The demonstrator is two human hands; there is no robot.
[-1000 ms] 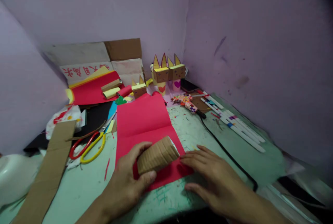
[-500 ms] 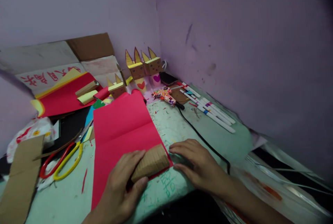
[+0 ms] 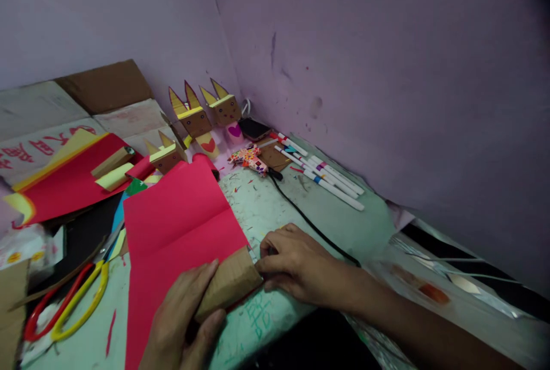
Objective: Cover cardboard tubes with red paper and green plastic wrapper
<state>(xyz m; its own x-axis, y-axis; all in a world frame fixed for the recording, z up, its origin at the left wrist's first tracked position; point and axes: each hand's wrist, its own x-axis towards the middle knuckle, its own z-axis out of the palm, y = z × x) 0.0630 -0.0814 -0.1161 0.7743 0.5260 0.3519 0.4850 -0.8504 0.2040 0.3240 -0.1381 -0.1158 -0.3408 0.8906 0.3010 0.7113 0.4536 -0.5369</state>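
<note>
A curved brown cardboard tube [image 3: 230, 283] lies near the front end of a sheet of red paper [image 3: 176, 215]. My left hand [image 3: 178, 315] grips its left end, fingers over the top and thumb on the near side. At the tube's right end is my right hand [image 3: 294, 264], its fingers curled and pinched together against the edge. What the right fingertips hold, if anything, is hidden. Scissors [image 3: 81, 301] with one red and one yellow handle lie left of the paper.
Cardboard figures with pointed ears [image 3: 193, 121] stand at the back. A patterned glue gun [image 3: 251, 159] with a black cord [image 3: 309, 224] and several white markers [image 3: 329, 178] lie to the right. Red and yellow sheets [image 3: 64, 175] and small rolled tubes [image 3: 114, 164] are at the left.
My right hand has come in against the tube's right end and its spread fingers have curled into a pinch. The left hand keeps its hold. The view has turned slightly right.
</note>
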